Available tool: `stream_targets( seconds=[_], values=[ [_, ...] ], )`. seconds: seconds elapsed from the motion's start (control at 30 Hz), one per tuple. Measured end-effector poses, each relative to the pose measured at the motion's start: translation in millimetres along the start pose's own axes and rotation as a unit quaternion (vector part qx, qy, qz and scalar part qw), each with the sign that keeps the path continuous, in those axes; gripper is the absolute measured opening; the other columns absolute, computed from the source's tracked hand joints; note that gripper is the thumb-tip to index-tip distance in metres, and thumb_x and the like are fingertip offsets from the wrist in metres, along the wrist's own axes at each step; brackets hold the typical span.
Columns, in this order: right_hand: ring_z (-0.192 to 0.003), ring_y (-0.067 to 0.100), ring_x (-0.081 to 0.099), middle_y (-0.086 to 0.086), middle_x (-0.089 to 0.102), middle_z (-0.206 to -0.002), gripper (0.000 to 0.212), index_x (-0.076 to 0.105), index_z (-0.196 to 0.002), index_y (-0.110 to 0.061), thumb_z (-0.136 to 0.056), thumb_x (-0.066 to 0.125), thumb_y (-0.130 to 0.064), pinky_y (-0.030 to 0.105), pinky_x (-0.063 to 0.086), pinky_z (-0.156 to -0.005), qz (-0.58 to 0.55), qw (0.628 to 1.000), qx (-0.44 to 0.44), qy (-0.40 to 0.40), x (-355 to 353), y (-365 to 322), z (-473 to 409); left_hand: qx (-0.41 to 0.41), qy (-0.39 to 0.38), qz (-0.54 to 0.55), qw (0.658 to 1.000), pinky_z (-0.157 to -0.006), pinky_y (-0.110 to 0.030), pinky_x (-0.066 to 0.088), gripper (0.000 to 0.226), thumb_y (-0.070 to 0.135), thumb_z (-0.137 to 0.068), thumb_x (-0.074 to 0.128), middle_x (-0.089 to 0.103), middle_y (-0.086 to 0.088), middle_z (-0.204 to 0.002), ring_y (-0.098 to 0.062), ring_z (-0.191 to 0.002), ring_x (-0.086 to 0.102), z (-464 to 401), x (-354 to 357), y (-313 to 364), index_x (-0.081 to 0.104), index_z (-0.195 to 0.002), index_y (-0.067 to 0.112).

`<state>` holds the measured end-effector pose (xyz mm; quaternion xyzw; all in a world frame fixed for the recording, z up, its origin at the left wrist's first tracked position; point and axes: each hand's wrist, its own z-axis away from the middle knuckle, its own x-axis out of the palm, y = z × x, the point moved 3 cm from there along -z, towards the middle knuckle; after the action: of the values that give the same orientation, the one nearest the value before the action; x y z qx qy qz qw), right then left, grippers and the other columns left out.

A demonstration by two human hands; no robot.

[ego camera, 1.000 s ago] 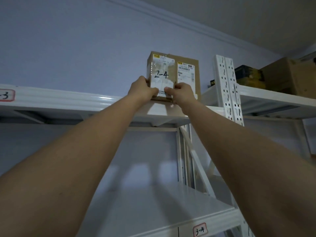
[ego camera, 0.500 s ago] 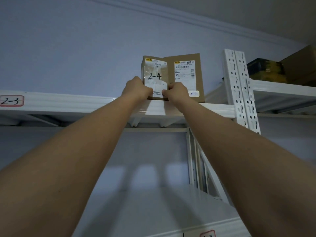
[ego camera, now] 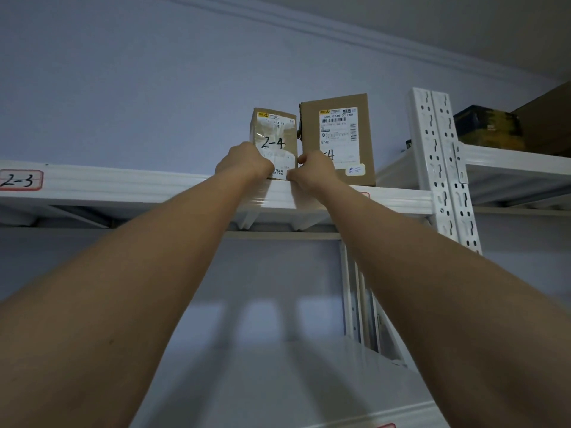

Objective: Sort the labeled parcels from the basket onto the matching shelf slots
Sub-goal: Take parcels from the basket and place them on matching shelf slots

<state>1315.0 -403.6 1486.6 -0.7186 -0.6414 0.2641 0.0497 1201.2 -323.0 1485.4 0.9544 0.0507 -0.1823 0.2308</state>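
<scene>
**Small parcel seated on the top shelf, both hands at its base**

The white shelf (ego camera: 123, 188) runs across the view, its front rail carrying a slot tag "2-3" (ego camera: 20, 180) at far left; a perforated upright (ego camera: 441, 168) closes the bay on the right. A further tag sits on the rail under the right wrist, mostly hidden, so its number cannot be read. Beyond the upright lie a dark box (ego camera: 488, 129) and a brown carton (ego camera: 547, 118).

Two parcels stand upright near the shelf's front edge, just beside each other with a thin gap between. The larger box (ego camera: 340, 137) is on the right. The smaller parcel (ego camera: 273, 140), marked "2-4" by hand, is on the left.

The left hand (ego camera: 244, 162) and right hand (ego camera: 315, 169) both hold the smaller parcel low down, one at each bottom corner, fingers curled against its front and sides: each grip is closed on the parcel.

Handling, as judged: corrugated card, stiff and probably light for its size. Clear tape and a glossy label cover the front face, so that face is likely slick; bare card on the side walls should offer better purchase. Standing tall on a narrow base, it may tip; a hold low at opposite sides suits it.
</scene>
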Motion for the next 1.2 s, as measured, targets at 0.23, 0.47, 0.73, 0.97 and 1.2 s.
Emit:
stream_targets(
  seconds=[0.23,0.47,0.73,0.97,1.2],
  values=[
    [-0.086,0.026,0.058,0.010,0.060,-0.089,0.015,0.064,-0.092,-0.003,-0.079,0.059,-0.009,0.026,0.039,-0.060,0.008,1.000,0.016,0.024,-11,17,-6,0.039,-0.050,-0.063,0.996,-0.082,-0.035,0.045,0.041,0.031,-0.086,0.060,0.060,-0.010,-0.117,-0.029,-0.103,0.057,-5,14,4,0.053,-0.121,0.012],
    [-0.089,0.028,0.059,0.010,0.061,-0.092,0.021,0.066,-0.099,-0.005,-0.082,0.059,-0.014,0.031,0.043,-0.069,0.027,0.999,0.030,0.019,-17,28,-3,0.047,-0.093,-0.041,0.994,-0.095,-0.040,0.048,0.050,0.036,-0.086,0.062,0.057,-0.012,-0.124,-0.031,-0.109,0.056,-10,20,9,0.051,-0.127,0.010],
    [-0.092,0.027,0.058,0.010,0.063,-0.098,0.023,0.064,-0.103,-0.005,-0.085,0.056,-0.017,0.031,0.044,-0.074,0.031,0.999,0.032,0.010,-16,25,1,0.049,-0.089,-0.053,0.993,-0.089,-0.037,0.046,0.043,0.033,-0.089,0.058,0.058,-0.013,-0.120,-0.030,-0.107,0.056,-10,20,8,0.054,-0.122,0.007],
    [-0.076,0.024,0.047,0.003,0.047,-0.070,0.019,0.047,-0.068,-0.011,-0.087,0.049,-0.009,0.030,0.039,-0.059,0.010,0.997,0.006,0.080,-25,18,21,0.059,-0.027,-0.014,0.998,-0.073,-0.031,0.042,0.033,0.026,-0.091,0.055,0.052,-0.011,-0.116,-0.023,-0.090,0.047,5,4,3,0.048,-0.116,0.007],
    [-0.090,0.024,0.056,0.006,0.058,-0.099,0.018,0.061,-0.097,-0.009,-0.084,0.049,-0.013,0.032,0.043,-0.072,-0.029,0.982,-0.009,0.185,-18,-31,67,0.053,0.046,0.005,0.998,-0.079,-0.031,0.041,0.029,0.024,-0.090,0.051,0.051,-0.007,-0.108,-0.026,-0.097,0.053,40,-63,-31,0.051,-0.113,0.008]
  ],
)
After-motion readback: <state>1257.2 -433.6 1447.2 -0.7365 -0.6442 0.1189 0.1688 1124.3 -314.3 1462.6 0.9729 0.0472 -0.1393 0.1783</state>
